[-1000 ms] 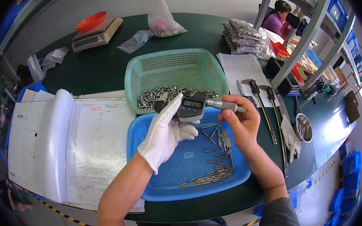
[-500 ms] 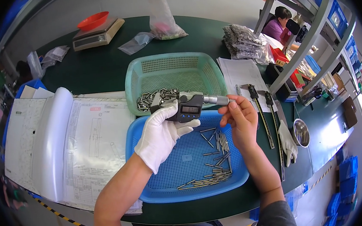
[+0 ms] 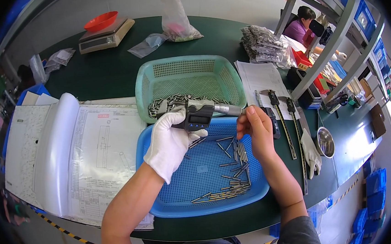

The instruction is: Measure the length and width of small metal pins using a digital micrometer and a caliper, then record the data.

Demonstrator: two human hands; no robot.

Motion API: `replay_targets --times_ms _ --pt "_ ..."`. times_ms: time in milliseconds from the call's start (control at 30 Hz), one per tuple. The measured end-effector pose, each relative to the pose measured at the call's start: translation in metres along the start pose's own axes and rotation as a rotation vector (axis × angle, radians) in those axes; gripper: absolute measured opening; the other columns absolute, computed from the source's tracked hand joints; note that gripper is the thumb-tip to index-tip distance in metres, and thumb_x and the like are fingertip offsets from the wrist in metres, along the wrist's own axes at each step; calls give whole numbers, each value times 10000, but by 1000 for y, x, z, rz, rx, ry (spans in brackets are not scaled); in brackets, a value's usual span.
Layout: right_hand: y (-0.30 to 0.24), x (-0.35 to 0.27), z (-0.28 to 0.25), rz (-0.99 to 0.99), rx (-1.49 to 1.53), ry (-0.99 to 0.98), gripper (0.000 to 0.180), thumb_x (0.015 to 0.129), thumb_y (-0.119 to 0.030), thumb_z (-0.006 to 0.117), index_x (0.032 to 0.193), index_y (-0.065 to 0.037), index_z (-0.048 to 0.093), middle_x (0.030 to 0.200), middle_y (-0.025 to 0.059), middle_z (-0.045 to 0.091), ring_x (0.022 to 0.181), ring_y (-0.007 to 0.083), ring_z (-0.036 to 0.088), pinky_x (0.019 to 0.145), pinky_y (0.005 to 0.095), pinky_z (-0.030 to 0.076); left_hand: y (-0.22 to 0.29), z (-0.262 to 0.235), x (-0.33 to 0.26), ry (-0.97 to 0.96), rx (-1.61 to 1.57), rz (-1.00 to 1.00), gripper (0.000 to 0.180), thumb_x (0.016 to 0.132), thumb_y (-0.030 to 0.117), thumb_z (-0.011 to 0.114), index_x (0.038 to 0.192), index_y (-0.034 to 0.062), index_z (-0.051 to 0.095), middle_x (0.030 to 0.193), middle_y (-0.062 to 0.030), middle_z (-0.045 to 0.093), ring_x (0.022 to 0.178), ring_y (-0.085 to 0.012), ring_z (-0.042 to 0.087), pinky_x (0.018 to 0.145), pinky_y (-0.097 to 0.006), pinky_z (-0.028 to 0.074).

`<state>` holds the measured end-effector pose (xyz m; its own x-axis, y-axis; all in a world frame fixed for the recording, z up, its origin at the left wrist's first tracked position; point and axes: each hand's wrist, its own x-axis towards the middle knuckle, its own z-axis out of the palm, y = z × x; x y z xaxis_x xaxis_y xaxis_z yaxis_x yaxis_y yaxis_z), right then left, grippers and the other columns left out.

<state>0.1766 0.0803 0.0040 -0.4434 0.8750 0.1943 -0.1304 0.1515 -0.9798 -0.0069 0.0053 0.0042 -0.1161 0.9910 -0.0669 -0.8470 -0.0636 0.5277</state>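
Left hand (image 3: 169,140), in a white glove, is closed around the body of a digital micrometer (image 3: 200,117), holding it level above the far rim of the blue basket (image 3: 165,207). Right hand (image 3: 256,128), bare, has thumb and fingertips pinched together at the micrometer's thimble end, just above a thin metal pin (image 3: 238,137) that stands upright below the fingers; whether the fingers grip the pin or the thimble cannot be told. More metal pins (image 3: 233,165) lie scattered on the blue basket's floor. Beyond it stands a green basket (image 3: 187,72) with a heap of short metal parts (image 3: 169,103). Engineering drawings (image 3: 101,147) lie left; two calipers (image 3: 281,120) lie right, beside a spare white glove (image 3: 310,152).
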Motion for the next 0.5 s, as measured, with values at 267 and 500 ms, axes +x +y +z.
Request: replay_targets --times_ms 267,500 --pt "5 0 -4 53 11 -47 275 900 -299 375 793 -58 449 643 53 495 504 120 474 468 219 383 -1 1 0 31 -18 8 270 731 116 475 947 -45 501 922 -163 561 743 -249 559 600 -368 508" --pt "3 -3 -3 -4 -45 -29 289 895 -314 383 783 -55 445 624 55 476 476 122 456 471 226 376 2 -2 -2 5 -7 22 249 727 108 472 927 -37 504 881 -151 560 720 -240 548 561 -352 498"
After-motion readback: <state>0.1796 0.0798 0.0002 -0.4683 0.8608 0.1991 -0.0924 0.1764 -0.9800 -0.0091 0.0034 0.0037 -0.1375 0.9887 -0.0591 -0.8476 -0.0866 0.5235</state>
